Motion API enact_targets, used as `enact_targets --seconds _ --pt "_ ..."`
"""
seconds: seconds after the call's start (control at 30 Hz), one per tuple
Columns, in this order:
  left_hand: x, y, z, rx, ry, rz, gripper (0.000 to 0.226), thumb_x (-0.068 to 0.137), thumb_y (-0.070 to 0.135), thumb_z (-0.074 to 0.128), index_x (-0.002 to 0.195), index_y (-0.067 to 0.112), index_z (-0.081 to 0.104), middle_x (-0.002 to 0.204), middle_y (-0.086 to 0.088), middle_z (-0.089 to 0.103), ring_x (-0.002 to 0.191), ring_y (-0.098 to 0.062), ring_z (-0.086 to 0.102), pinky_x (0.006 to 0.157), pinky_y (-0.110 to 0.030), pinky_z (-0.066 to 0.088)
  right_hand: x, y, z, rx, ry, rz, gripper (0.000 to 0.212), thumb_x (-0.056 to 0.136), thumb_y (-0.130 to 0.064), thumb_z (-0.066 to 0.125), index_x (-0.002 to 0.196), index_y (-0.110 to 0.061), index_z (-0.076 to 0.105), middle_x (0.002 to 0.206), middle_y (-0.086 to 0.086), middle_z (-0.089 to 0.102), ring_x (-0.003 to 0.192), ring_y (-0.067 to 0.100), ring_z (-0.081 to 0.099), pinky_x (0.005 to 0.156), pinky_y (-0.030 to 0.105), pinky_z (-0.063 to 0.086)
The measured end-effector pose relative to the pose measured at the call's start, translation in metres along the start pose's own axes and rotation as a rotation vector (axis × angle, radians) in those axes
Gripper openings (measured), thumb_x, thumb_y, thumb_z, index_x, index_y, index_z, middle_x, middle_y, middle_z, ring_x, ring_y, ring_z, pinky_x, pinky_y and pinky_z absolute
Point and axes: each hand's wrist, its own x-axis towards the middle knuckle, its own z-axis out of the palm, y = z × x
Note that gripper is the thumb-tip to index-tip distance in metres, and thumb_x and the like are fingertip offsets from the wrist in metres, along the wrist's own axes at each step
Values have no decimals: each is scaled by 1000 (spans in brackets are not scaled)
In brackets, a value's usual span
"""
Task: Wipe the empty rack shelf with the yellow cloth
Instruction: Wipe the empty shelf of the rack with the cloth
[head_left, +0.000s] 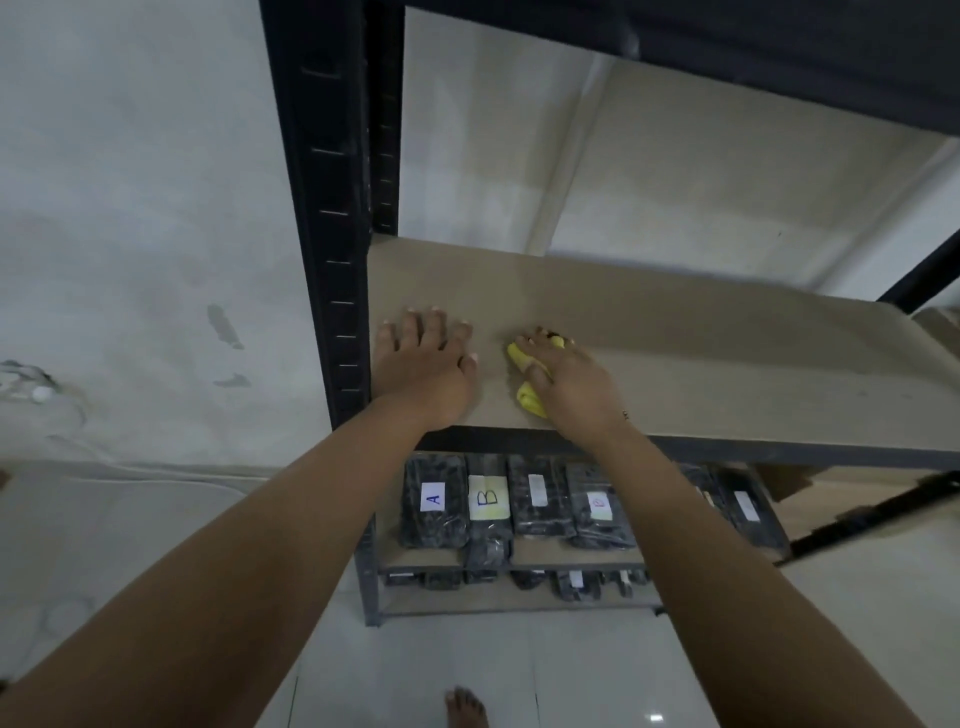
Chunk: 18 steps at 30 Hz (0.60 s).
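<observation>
Tan fibreboard shelf (675, 332) sits in a black metal rack (332, 208), bare apart from the two hands and the cloth. Both hands are at the shelf's left front corner, close together but not touching.

Left hand (428, 364) lies flat, palm down, fingers straight and spread, just beside the rack's front-left upright. It holds nothing, only rests on the board.

Right hand (563, 376) presses the yellow cloth (530, 397) onto the shelf surface. Fingers are curled over the bunched cloth, and yellow shows at the fingertips, beside the thumb, and at the front edge under the heel of the palm. Most of the cloth is hidden under the hand. Thin bracelet on the right wrist (626, 414).

Next shelf down holds a row of black plastic-wrapped packs (519, 504) standing side by side. One has a white label "A" (434, 498), the next a yellowish label "B" (488, 498), and a further one a label with a red mark I cannot read. Bottom shelf has more dark packs (571, 579), too small and dim to detail.

Grey-white wall (145, 234) to the left shows stains. Pale glossy floor tiles (415, 675) below, with a bare foot (465, 706) at the bottom edge. Cardboard piece (784, 480) at the right under the shelf.
</observation>
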Motion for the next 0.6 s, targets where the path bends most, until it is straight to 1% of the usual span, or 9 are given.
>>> enact_targets --seconds 0.13,0.2,0.27,0.3,0.4,0.47,0.5,0.53,0.6 --pt "-1 2 -5 -31 5 2 52 98 41 11 148 27 6 158 -7 -1 143 -32 -6 115 -51 -2 -58 -5 -2 86 131 -65 43 92 -40 31 126 -32 57 132 -11 58 125 11 48 97 25 38" --pt "-1 1 -6 -35 11 9 52 98 41 12 148 27 7 158 -7 1 143 -32 -5 116 -50 -1 -79 -6 -10 265 146 8 33 94 -33 38 113 -30 66 92 -15 73 87 3 65 72 19 47" --pt "-1 0 -6 -44 17 14 52 98 41 12 147 26 9 158 -8 4 144 -32 -3 116 -50 0 -88 -13 -29 575 101 120 32 98 -19 41 88 -23 72 50 -8 61 46 4 54 48 19 42" --pt "-1 0 -6 -49 24 17 51 98 40 13 147 25 11 157 -8 7 143 -32 -1 116 -50 1 -85 -17 -38 665 137 169 37 98 -17 40 74 -22 67 45 -5 53 41 7 47 45 21 38" --pt "0 -2 -5 -149 100 16 49 98 36 17 143 20 26 153 -8 24 141 -29 16 114 -47 13 -47 -22 -49 585 309 242 40 98 -28 38 62 -19 52 56 1 48 55 14 47 59 27 33" --pt "-1 -1 -10 -368 166 -60 46 99 32 23 141 18 32 148 -7 36 135 -28 31 112 -45 23 -21 -33 -47 595 239 230 41 98 -40 32 93 -18 66 80 10 63 79 24 59 73 27 40" --pt "-3 0 -15 -510 197 -119 44 100 31 25 141 18 34 145 -8 41 130 -29 38 108 -45 29 -12 -38 -43 627 141 216 46 98 -45 27 118 -20 61 106 14 65 102 27 59 89 30 41" --pt "-5 2 -20 -638 234 -177 43 100 30 27 141 19 35 142 -9 44 125 -30 43 104 -45 35 -5 -41 -40 671 38 182 50 98 -47 22 135 -23 47 132 12 55 123 26 49 103 31 34" --pt "-9 7 -30 -790 311 -237 41 100 27 28 139 21 36 136 -7 49 117 -28 49 94 -37 41 3 -40 -33 720 -88 82 51 99 -46 17 146 -29 25 152 -1 31 139 17 29 113 30 18"
